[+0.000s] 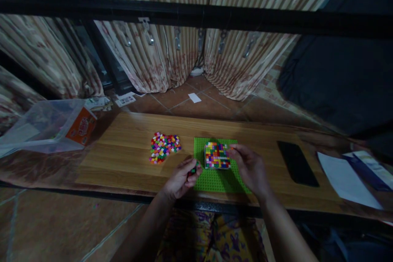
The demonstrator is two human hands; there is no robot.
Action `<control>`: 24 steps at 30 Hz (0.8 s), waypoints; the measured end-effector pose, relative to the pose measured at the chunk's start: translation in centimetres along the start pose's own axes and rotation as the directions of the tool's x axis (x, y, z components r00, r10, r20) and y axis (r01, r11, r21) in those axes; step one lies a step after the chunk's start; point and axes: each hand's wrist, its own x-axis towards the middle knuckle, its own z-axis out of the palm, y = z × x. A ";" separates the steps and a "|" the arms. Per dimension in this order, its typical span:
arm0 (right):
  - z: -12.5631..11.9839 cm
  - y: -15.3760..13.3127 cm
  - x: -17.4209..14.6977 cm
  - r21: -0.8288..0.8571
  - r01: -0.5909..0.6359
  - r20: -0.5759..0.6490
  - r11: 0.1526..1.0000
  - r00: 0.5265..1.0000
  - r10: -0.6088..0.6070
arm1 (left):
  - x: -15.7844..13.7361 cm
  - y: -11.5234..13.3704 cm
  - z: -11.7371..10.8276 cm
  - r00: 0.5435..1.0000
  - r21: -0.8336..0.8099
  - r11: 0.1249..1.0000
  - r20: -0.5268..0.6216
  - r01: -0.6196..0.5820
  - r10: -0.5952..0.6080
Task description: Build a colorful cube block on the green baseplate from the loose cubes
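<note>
On a green studded baseplate (221, 182) stands a block built of many small coloured toy bricks (216, 156). My left hand (184, 176) is closed over a few small bricks (194, 169), one green and others dark, just left of the block. My right hand (250, 168) is at the block's right edge, with thumb and forefinger pinched on a tiny orange-red brick (231, 148). The fingers partly hide that brick, so I cannot tell whether it touches the block. A loose pile of mixed bricks (164, 147) lies on the wooden board to the left.
The wooden board (123, 159) spans the low table. A black phone-like slab (297, 163) and white papers (346, 178) lie to the right. At the far left is a clear plastic bin (49, 120) with an orange label. Striped curtains (147, 53) hang behind a dark rail (184, 14).
</note>
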 end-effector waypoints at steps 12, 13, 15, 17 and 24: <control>2.2 3.7 3.7 0.117 0.015 0.001 0.993 1.000 -0.015 | 0.0 0.1 0.0 1.000 0.025 1.000 -0.003 0.004 -0.004; 2.4 4.0 3.9 0.152 -0.017 0.005 0.988 1.000 0.016 | 0.0 0.1 0.0 1.000 0.027 1.000 -0.002 0.004 -0.004; 2.7 4.2 4.0 0.207 -0.087 0.021 0.974 0.996 0.084 | 0.1 0.1 0.0 1.000 0.031 0.999 -0.001 0.008 -0.008; 2.9 4.2 3.9 0.241 -0.141 0.038 0.960 0.990 0.136 | 0.1 0.1 0.0 1.000 0.033 0.999 -0.005 0.014 -0.014; 2.8 3.7 3.9 0.322 -0.264 0.096 0.909 0.965 0.246 | 0.0 0.2 0.1 1.000 0.035 0.999 -0.019 0.018 -0.017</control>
